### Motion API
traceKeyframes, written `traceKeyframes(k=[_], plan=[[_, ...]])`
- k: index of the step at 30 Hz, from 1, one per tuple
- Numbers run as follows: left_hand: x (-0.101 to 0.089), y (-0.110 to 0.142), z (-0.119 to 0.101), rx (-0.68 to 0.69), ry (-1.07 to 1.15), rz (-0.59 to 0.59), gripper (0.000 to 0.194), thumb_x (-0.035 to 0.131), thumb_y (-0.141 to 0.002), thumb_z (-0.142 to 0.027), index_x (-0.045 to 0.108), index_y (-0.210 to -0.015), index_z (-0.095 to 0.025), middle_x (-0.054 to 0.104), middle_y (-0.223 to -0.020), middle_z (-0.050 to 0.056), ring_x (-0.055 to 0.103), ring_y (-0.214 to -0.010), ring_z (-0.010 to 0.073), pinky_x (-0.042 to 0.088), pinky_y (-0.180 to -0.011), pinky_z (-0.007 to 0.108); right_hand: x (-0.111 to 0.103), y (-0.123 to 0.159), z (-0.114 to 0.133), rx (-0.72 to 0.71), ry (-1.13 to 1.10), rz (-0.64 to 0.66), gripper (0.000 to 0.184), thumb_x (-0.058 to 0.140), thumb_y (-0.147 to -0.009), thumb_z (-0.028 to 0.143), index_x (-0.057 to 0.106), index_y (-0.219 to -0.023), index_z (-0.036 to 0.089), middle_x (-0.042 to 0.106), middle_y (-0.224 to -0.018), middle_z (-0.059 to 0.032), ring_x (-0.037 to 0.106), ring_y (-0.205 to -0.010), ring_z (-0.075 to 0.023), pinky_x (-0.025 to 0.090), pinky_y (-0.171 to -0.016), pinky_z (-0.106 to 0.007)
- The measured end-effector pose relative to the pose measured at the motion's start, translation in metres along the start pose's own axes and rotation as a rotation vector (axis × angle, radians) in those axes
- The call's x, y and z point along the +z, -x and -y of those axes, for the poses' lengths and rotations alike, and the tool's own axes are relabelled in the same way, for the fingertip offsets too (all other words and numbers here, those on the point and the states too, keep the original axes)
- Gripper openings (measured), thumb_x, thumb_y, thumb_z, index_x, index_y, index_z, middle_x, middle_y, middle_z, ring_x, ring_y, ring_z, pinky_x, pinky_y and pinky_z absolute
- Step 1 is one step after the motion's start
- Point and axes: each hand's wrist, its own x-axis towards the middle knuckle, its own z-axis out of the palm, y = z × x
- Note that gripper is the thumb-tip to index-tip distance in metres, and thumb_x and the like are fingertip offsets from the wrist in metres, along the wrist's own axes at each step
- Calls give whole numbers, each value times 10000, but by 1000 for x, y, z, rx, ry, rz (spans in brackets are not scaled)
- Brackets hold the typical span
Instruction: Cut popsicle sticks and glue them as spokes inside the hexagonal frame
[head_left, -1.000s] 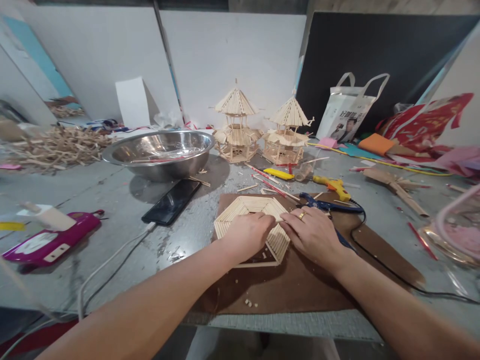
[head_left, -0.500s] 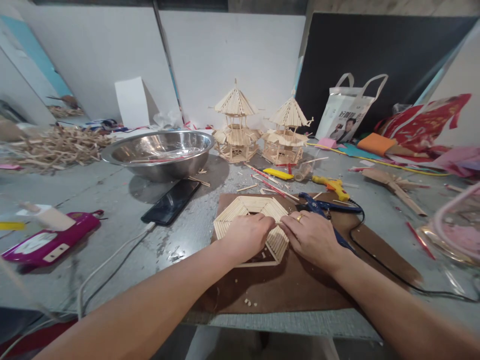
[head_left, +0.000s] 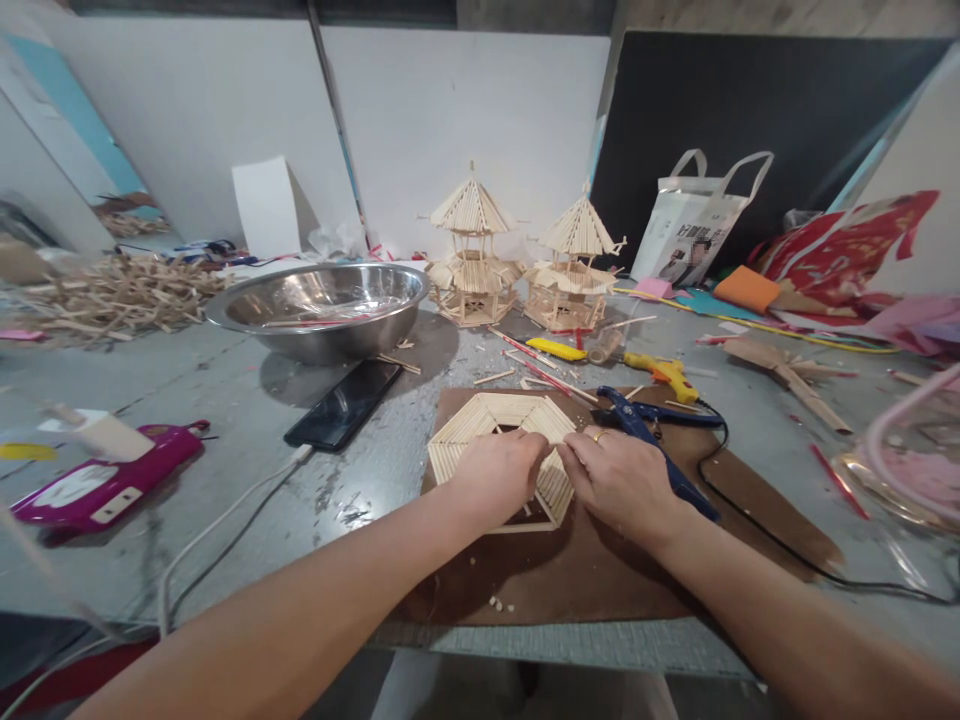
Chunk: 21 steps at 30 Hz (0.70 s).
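Note:
A flat hexagonal frame of pale wooden sticks (head_left: 480, 425) lies on a brown board (head_left: 600, 560) at the table's near edge. My left hand (head_left: 499, 475) rests on the frame's near right part with its fingers curled down onto the sticks. My right hand (head_left: 619, 480), a ring on one finger, presses its bent fingers against the frame's right edge, fingertips almost meeting the left hand's. Whether a loose stick is pinched between the fingertips is hidden.
A blue glue gun (head_left: 652, 440) with a black cord lies right of my right hand; a yellow one (head_left: 664, 372) is behind it. Two stick pagoda models (head_left: 472, 255) (head_left: 574, 265), a steel bowl (head_left: 322, 310), a black phone (head_left: 343, 402) and a pile of sticks (head_left: 112, 295) surround the board.
Both hands have crept slightly toward each other over the frame's right side; the right hand slid a little left, uncovering more of the blue glue gun.

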Motion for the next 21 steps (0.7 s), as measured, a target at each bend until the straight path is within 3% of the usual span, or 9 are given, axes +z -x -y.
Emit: traceKeyframes(k=[4,8,10,14,17,19,21], plan=[[-1,-4,3,32,67,-43,264,296,-799,-249,541,-746,-165,585,-705,44,526,-639,147,353,-551,239,-2,-3,-4,-38,-58,9,300,320,-817,296,556,-664,193,573,-600,-6,495,-569,-105,209,-512,-255],[-12,-6,14,130,354,56,361,298,-808,-326,543,-620,-140,502,-544,-12,444,-542,83,306,-507,184,0,-4,-22,-122,-231,98,271,333,-813,314,563,-710,213,583,-625,19,518,-596,-98,251,-509,-231],[-18,-6,20,132,539,112,335,315,-801,-340,555,-683,-138,474,-547,-34,418,-541,64,306,-516,165,5,-4,-34,-61,-260,113,267,335,-812,318,563,-720,214,590,-637,22,529,-613,-103,273,-511,-222],[-22,-7,30,39,762,261,292,328,-789,-354,516,-876,-148,469,-555,-47,404,-507,54,318,-501,163,17,-6,-51,101,-213,40,233,359,-807,287,574,-819,198,630,-774,-10,546,-718,-140,326,-578,-231],[-18,-8,33,-5,890,432,298,355,-773,-351,425,-982,-150,521,-593,-40,401,-440,50,312,-446,168,20,-9,-53,31,-201,-17,221,380,-798,247,578,-862,174,629,-829,-37,531,-764,-157,340,-667,-262],[-16,-8,34,-27,930,478,284,368,-760,-362,434,-933,-146,564,-659,-15,402,-424,46,317,-432,172,19,-10,-52,-17,-195,-90,202,401,-787,239,590,-825,178,618,-846,-41,509,-800,-163,326,-721,-283],[-15,-9,33,-25,903,427,257,389,-746,-368,478,-828,-141,582,-689,-5,423,-462,48,336,-467,175,16,-9,-51,-2,-153,-165,190,419,-777,249,601,-787,193,611,-807,-38,494,-793,-167,317,-724,-291]])
